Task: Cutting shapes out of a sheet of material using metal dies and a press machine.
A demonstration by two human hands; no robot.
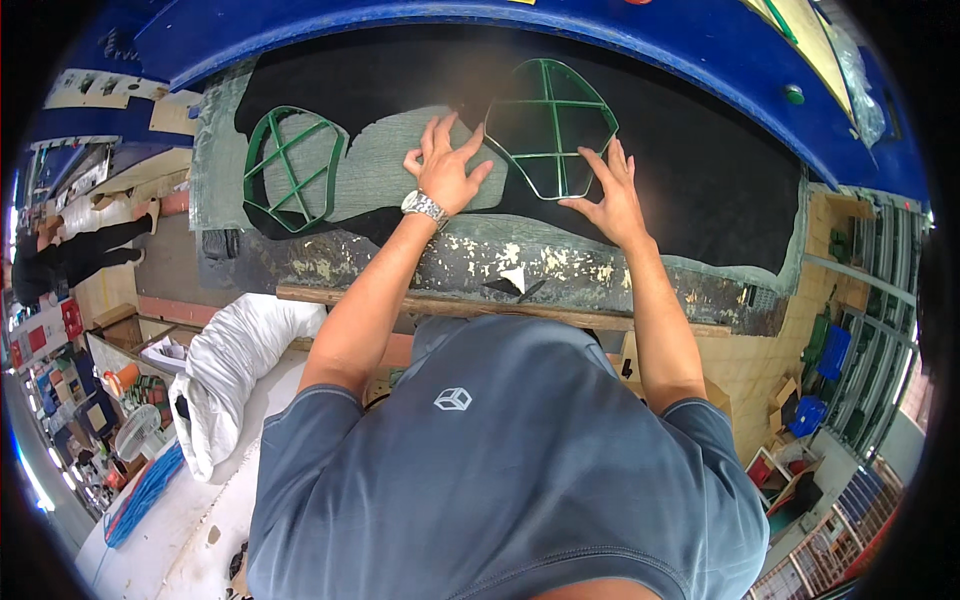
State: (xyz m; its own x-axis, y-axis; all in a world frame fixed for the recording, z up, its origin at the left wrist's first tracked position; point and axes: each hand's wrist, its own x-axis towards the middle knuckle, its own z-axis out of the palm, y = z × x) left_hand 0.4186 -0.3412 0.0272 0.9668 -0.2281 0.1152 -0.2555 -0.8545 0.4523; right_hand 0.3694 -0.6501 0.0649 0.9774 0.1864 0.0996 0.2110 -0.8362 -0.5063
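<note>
At the far left a person in dark clothes shows in the background, and nearer in a white fan, a bundle of blue cord and a roll of white cloth are near one another. On the table, a smaller green frame with crossing bars lies tilted, partly over the black sheet and partly over the grey surface that shows through a large gap in it. The left hand, with a metal watch at its wrist, is over the right part of that gap, its fingers and thumb spread apart and nothing clamped between them; whether its index fingertip touches the next frame cannot be told. That larger green frame is on the black sheet, between the two hands. The right hand is at its lower right corner, the thumb by the bottom edge and the fingers by the right side, well parted; whether they clamp the rim cannot be told. A white scrap sits near the table's front edge, between the forearms. A blue beam curves behind everything, and at the right a blue bin stands beside a metal rack.
</note>
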